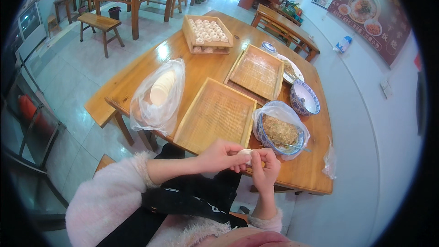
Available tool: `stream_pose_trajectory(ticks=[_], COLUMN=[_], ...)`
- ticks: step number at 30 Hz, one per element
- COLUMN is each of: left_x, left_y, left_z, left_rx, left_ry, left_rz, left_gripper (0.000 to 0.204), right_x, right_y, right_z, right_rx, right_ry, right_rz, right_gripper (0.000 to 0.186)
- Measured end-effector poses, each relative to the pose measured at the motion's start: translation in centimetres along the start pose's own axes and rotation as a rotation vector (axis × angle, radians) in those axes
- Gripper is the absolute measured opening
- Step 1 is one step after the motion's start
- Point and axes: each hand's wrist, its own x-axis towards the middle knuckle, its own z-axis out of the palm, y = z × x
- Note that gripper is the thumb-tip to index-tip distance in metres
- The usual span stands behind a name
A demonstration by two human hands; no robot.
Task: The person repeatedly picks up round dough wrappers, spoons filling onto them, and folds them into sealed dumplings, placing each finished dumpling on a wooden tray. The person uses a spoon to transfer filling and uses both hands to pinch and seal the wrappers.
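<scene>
Both hands meet at the near edge of a wooden table [201, 71], pinching one small white dumpling [247, 154] between them. My left hand [222, 155] grips it from the left and my right hand [266, 169] from the right. Just beyond my right hand stands a blue-patterned bowl of shredded filling [280, 132], lined with a clear plastic bag, a utensil resting in it. An empty bamboo tray [215, 114] lies right in front of my left hand.
A second bamboo tray [258, 71] lies farther back, beside an empty blue-and-white bowl [305, 98] and a plate [292, 69]. A plastic bag of round wrappers [160, 93] sits at the left. A wooden tray full of finished dumplings [208, 33] is at the far end. Benches and other tables stand beyond.
</scene>
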Motion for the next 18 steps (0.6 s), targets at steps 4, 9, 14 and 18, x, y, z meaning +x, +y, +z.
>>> stream_pose_trajectory(ticks=[4, 9, 14, 18], left_x=[-0.1, -0.3, -0.2, -0.2], left_y=[-0.1, 0.1, 0.1, 0.0], left_z=[-0.1, -0.1, -0.2, -0.1], left_rx=[-0.016, 0.015, -0.041, -0.043], left_ry=[0.016, 0.016, 0.047, 0.044], left_rz=[-0.015, 0.006, -0.035, -0.004], left_gripper=[0.027, 0.028, 0.029, 0.03], right_x=[-0.1, -0.1, -0.3, -0.4], right_y=[0.0, 0.5, 1.2, 1.4], right_z=[0.1, 0.2, 0.3, 0.5], right_rx=[0.038, 0.02, 0.066, 0.166], right_ry=[-0.011, -0.007, 0.021, 0.069], right_rz=[0.004, -0.025, 0.05, 0.092], right_gripper=[0.004, 0.005, 0.006, 0.008])
